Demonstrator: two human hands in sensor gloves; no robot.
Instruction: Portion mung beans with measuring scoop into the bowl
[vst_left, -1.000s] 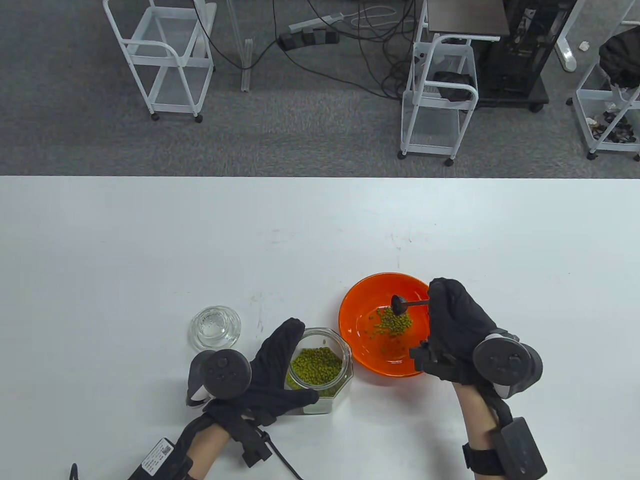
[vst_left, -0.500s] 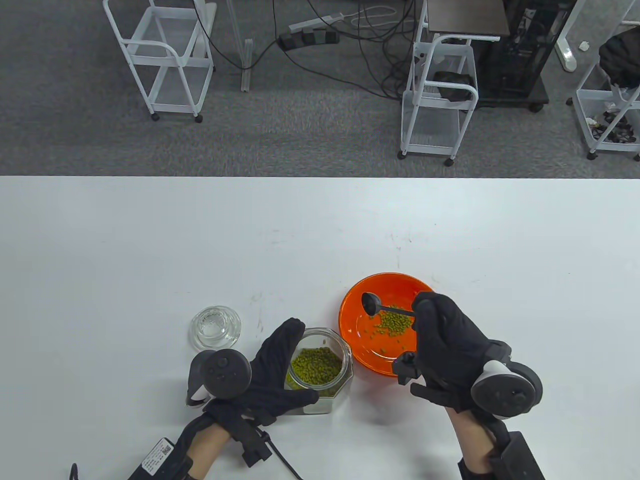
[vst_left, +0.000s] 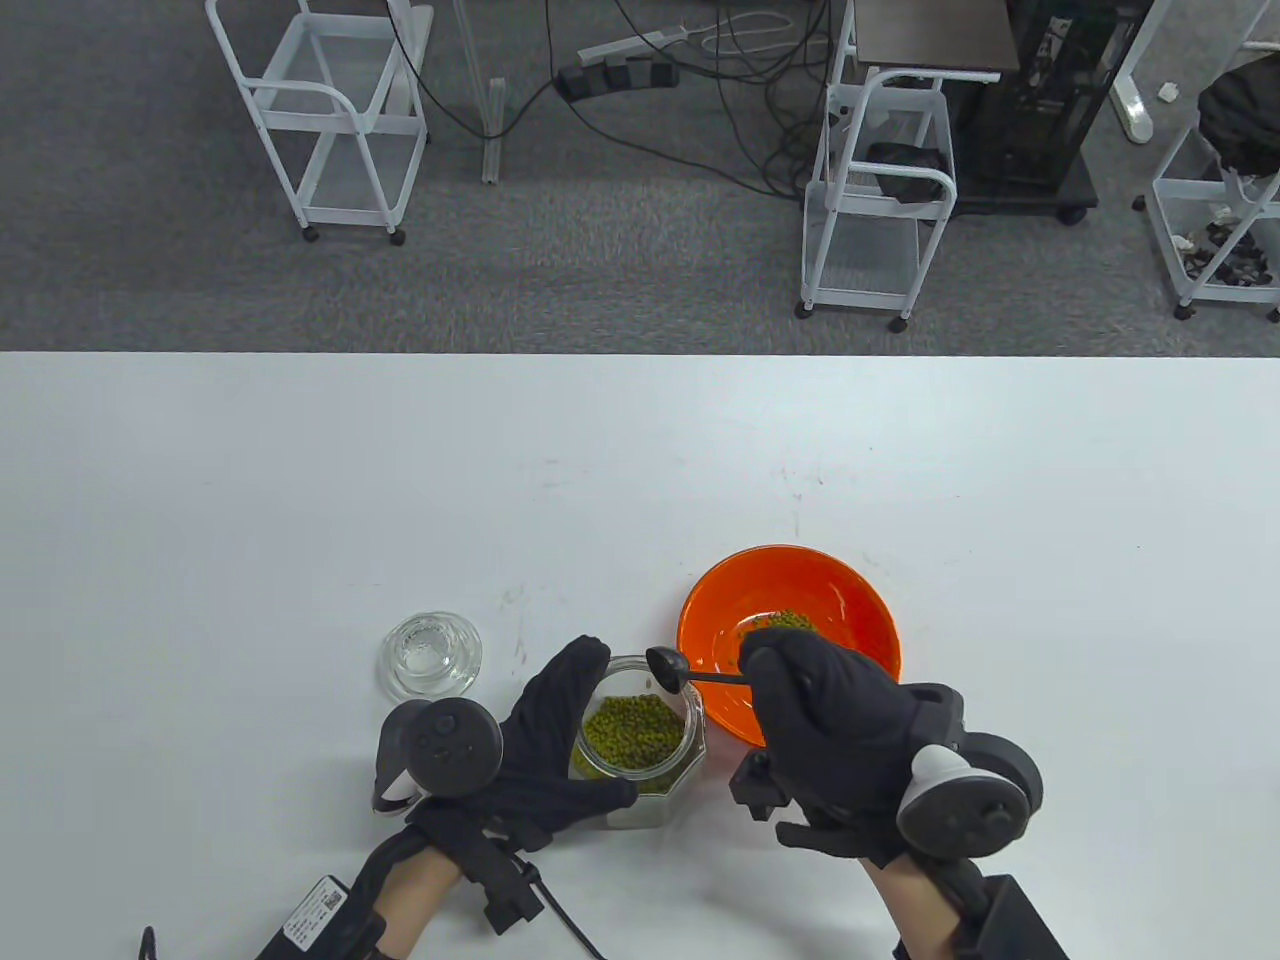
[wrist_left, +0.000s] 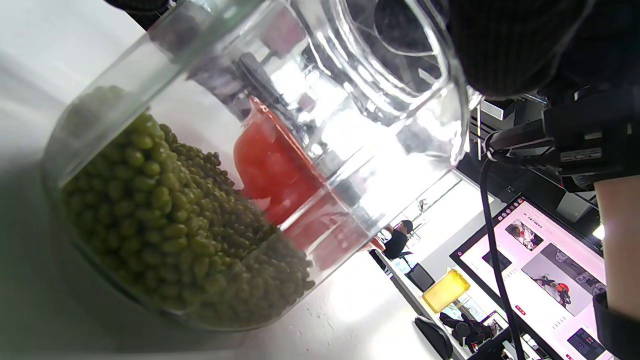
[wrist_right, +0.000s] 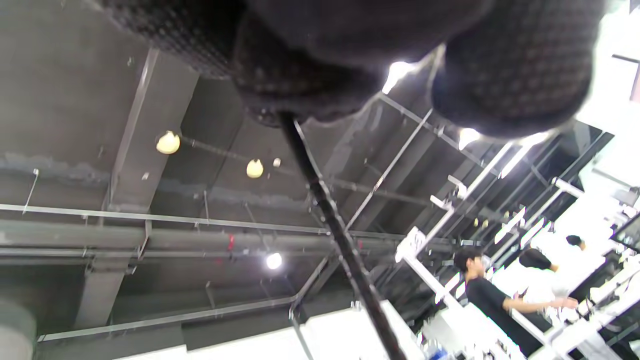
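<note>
An open glass jar (vst_left: 645, 735) half full of green mung beans (vst_left: 632, 732) stands near the front of the white table, and my left hand (vst_left: 545, 745) grips its left side. The left wrist view shows the jar (wrist_left: 240, 165) close up with the beans (wrist_left: 165, 220) heaped inside. My right hand (vst_left: 815, 735) pinches the thin handle of a small black measuring scoop (vst_left: 668, 665), whose empty head hovers over the jar's right rim. The handle (wrist_right: 340, 240) runs out from my fingers in the right wrist view. Just right of the jar an orange bowl (vst_left: 850, 600) holds a small pile of beans (vst_left: 790, 621).
The jar's clear glass lid (vst_left: 431, 655) lies on the table to the left of the jar. Beyond the table's far edge white wire carts (vst_left: 335, 110) and cables stand on grey carpet.
My right hand has carried the emptied scoop leftward from above the bowl's beans to the jar's rim. The left hand and jar have stayed put.
</note>
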